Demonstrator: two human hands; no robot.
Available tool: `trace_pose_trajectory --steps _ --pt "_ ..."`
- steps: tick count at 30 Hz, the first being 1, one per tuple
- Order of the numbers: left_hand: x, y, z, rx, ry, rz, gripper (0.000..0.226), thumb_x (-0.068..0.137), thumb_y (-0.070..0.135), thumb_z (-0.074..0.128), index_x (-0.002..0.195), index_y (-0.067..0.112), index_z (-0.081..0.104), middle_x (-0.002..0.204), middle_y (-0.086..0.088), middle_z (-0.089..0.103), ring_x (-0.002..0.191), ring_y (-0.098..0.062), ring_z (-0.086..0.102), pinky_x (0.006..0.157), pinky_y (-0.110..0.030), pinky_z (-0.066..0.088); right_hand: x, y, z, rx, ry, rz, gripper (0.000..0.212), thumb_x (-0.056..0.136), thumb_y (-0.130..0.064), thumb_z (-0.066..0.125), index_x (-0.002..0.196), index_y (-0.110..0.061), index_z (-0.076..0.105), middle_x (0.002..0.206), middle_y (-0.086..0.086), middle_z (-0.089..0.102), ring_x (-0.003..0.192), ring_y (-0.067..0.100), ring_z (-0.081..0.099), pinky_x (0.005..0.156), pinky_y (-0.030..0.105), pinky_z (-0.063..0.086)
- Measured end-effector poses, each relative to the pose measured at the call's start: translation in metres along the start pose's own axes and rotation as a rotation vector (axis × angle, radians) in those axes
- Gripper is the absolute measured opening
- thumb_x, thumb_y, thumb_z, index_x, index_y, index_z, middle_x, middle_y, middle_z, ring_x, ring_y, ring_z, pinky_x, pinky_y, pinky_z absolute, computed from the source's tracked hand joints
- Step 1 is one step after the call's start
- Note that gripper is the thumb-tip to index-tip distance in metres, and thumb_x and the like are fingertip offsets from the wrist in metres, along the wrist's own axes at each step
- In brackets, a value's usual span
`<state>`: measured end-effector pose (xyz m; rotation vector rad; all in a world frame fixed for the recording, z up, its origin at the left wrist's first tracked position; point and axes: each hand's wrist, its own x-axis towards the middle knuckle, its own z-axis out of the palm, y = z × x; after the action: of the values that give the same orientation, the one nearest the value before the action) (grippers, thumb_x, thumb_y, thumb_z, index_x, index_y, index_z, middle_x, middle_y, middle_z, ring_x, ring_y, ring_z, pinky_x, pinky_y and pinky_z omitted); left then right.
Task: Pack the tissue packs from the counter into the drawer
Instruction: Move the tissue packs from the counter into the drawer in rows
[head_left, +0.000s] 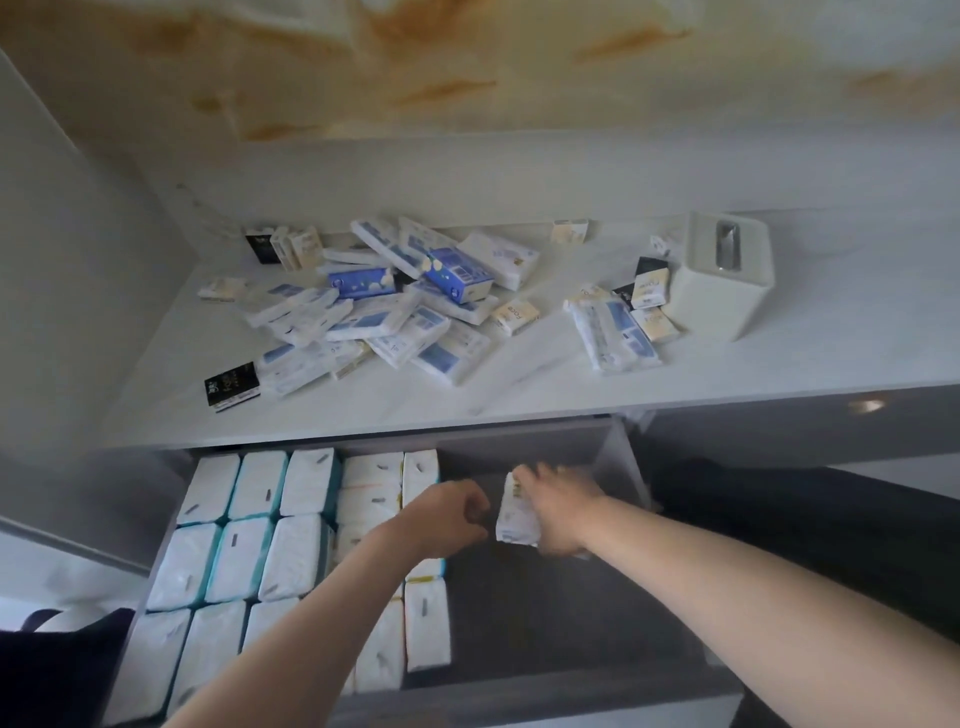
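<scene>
A loose heap of small tissue packs (374, 306), white, blue and black, lies on the white counter (519, 384). A second small cluster of packs (618, 322) sits to its right. Below, the grey drawer (545, 696) stands pulled out. Rows of large white tissue packs (244, 525) fill its left half; its right half shows dark bare floor. My right hand (561, 512) is down in the drawer's far middle, shut on a white tissue pack (514, 512). My left hand (452, 514) hovers just left of it with its fingers curled in and nothing visible in them.
A cream square tissue box (719, 278) with a slot on top stands at the counter's right. A grey wall panel (62, 260) closes the left side. Dark open space (779, 519) lies right of the drawer. A dark object (57, 665) sits at the lower left.
</scene>
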<state>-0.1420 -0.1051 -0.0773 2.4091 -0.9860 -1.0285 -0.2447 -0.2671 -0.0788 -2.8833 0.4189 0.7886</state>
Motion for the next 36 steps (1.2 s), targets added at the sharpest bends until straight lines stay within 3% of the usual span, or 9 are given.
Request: trace_pose_trajectory --steps 4,8,14,17,24,28,31,34,36 --pt "0.023 0.011 0.013 -0.024 0.033 0.045 0.038 0.080 0.018 0.067 0.117 0.023 0.059 0.103 0.007 0.063 0.089 -0.010 0.058 0.076 -0.018 0.042 0.022 0.004 0.026 -0.258 -0.032 -0.122 0.089 0.072 -0.028 0.080 0.145 -0.024 0.029 0.136 0.008 0.049 0.123 0.032 0.051 0.098 0.046 0.043" --pt "0.049 0.014 0.032 -0.018 0.018 0.020 0.046 0.084 0.015 0.058 0.129 0.020 0.052 0.126 -0.003 0.054 0.115 -0.021 0.055 0.095 -0.024 0.042 0.041 0.009 0.043 -0.320 -0.041 -0.165 0.093 0.072 -0.023 0.080 0.147 -0.026 0.026 0.144 0.004 0.043 0.126 0.030 0.049 0.099 0.045 0.045" --pt "0.125 -0.040 0.089 -0.055 -0.111 -0.118 0.062 0.074 0.052 0.049 0.127 0.020 0.053 0.128 -0.006 0.060 0.115 -0.022 0.060 0.097 -0.035 0.051 0.058 0.034 0.053 -0.262 -0.046 -0.077 0.070 0.090 -0.013 0.061 0.150 -0.019 0.025 0.150 0.013 0.035 0.134 0.036 0.040 0.101 0.048 0.041" --pt "0.081 0.009 0.051 -0.092 -0.110 -0.034 0.057 0.079 0.048 0.061 0.130 0.022 0.054 0.126 0.004 0.060 0.116 -0.016 0.059 0.098 -0.030 0.047 0.058 0.047 0.050 -0.107 -0.097 -0.086 0.060 0.100 -0.010 0.045 0.154 -0.024 0.024 0.160 0.012 0.016 0.145 0.037 0.022 0.110 0.050 0.034" --pt "0.089 0.017 0.053 -0.257 -0.067 -0.025 0.052 0.081 0.020 0.063 0.133 0.022 0.057 0.127 -0.004 0.064 0.117 -0.020 0.060 0.100 -0.031 0.047 0.045 0.064 0.022 -0.140 0.129 -0.028 0.048 0.092 -0.016 0.053 0.139 -0.017 0.046 0.131 0.011 0.044 0.123 0.031 0.045 0.094 0.042 0.042" --pt "0.094 0.024 0.054 -0.325 -0.022 -0.062 0.053 0.079 0.022 0.063 0.132 0.024 0.056 0.123 -0.001 0.066 0.107 -0.015 0.063 0.094 -0.029 0.050 0.035 0.057 0.018 -0.171 0.326 0.081 0.031 0.073 -0.005 0.072 0.102 -0.005 0.062 0.093 0.016 0.060 0.073 0.034 0.065 0.049 0.037 0.047" --pt "0.097 0.031 0.054 -0.368 0.009 -0.084 0.045 0.085 0.017 0.060 0.130 0.018 0.056 0.119 -0.001 0.064 0.108 -0.018 0.061 0.090 -0.027 0.048 0.036 0.057 0.027 -0.073 0.282 0.056 0.028 0.083 0.002 0.057 0.111 -0.003 0.056 0.105 0.016 0.056 0.084 0.035 0.065 0.051 0.039 0.039" --pt "0.099 0.039 0.051 -0.341 0.039 -0.050 0.034 0.089 0.017 0.054 0.121 0.015 0.064 0.116 -0.004 0.067 0.110 -0.022 0.062 0.091 -0.029 0.047 0.038 0.060 0.039 -0.163 0.344 -0.036 0.037 0.050 0.002 0.080 0.080 -0.007 0.062 0.080 0.012 0.056 0.061 0.028 0.059 0.042 0.034 0.040" --pt "0.102 0.040 0.053 -0.357 0.024 -0.052 0.032 0.088 0.018 0.054 0.119 0.017 0.064 0.115 -0.004 0.069 0.105 -0.020 0.063 0.089 -0.030 0.049 0.038 0.063 0.042 -0.148 0.392 -0.061 0.037 0.059 0.001 0.075 0.094 -0.008 0.064 0.091 0.012 0.057 0.078 0.030 0.060 0.062 0.039 0.050"
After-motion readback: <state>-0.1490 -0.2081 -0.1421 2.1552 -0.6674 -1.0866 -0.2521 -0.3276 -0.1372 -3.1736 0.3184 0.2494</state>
